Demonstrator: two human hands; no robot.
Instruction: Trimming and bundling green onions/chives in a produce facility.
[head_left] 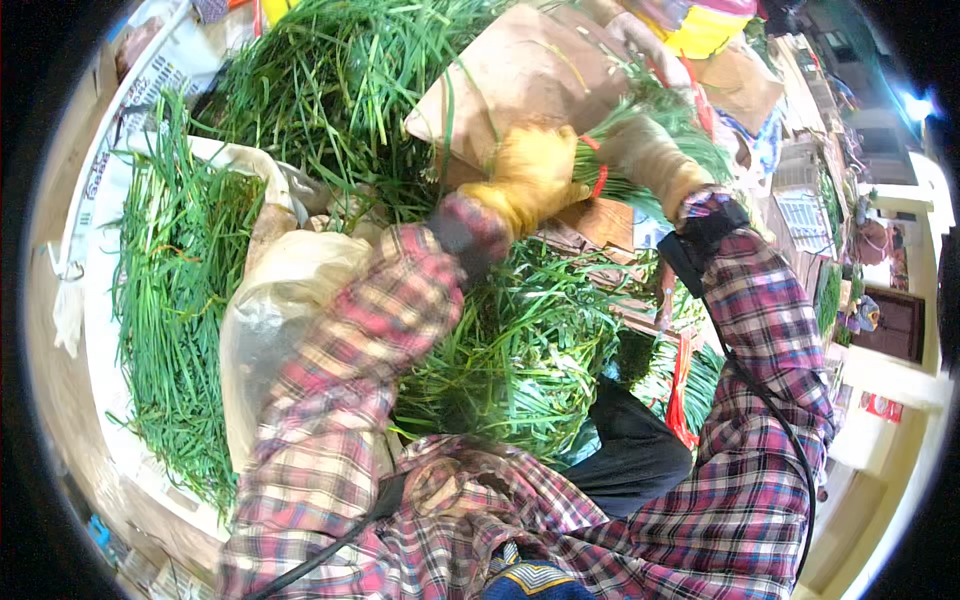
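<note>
A bundle of long, thin green chives (622,188) lies between my two hands, with a red tie (600,180) around it. My left hand (535,178), in a yellow glove, is closed at the tied part of the bundle; most of its fingers are hidden. On the other side, my right hand (655,160), in a paler glove, is against the bundle. Motion smears its fingers, so their grip cannot be made out. Just beyond both hands is a flat brown board (510,85). A small wooden block (606,223) shows below the bundle.
Loose green leaves pile up at the far left (330,90) and in front of me (520,350). A white crate (165,75) stands at the left, near a cloudy plastic bag (275,310). Red strips (682,385) hang by my right forearm.
</note>
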